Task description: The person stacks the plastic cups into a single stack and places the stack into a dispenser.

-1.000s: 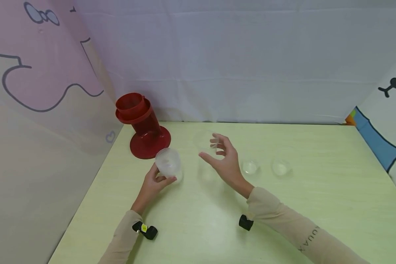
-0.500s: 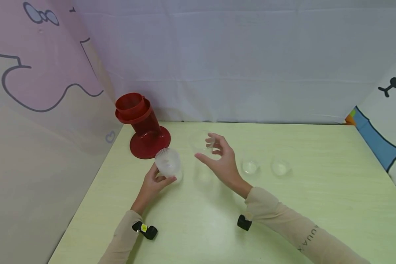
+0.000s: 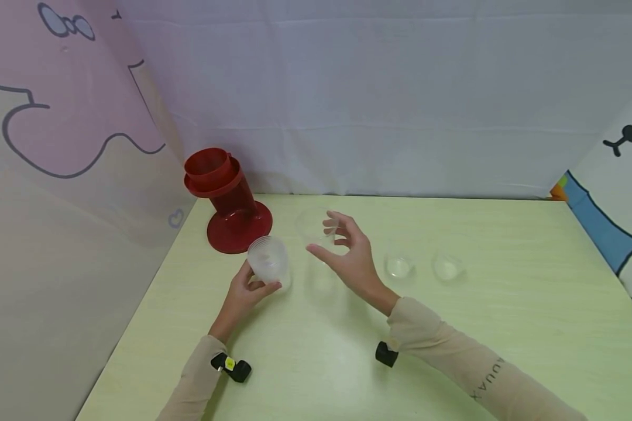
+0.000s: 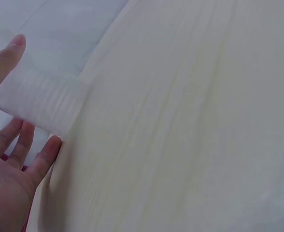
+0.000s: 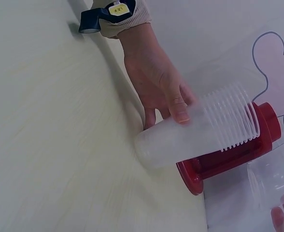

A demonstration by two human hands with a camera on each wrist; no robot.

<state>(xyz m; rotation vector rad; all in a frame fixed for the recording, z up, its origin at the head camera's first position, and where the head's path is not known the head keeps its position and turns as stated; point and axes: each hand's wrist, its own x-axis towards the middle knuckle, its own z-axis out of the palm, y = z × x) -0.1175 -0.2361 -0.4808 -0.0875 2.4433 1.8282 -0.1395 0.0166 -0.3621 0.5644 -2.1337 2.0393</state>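
My left hand grips the lower part of a stack of nested clear plastic cups. In the right wrist view the stack shows its several ridged rims, and its base meets or nearly meets the table. To the right of it, my right hand holds a single clear plastic cup above the table, fingers and thumb curved round its side. Part of that cup appears at the right edge of the right wrist view. Two more clear cups, one nearer and one farther right, stand on the table.
A red plastic stand with a round base and a cylindrical open top stands at the table's back left, just behind the stack. A pale curtain closes off the back of the light green table.
My right hand has moved slightly left with its cup, closer to the stack. The left hand and the stack have stayed where they were.
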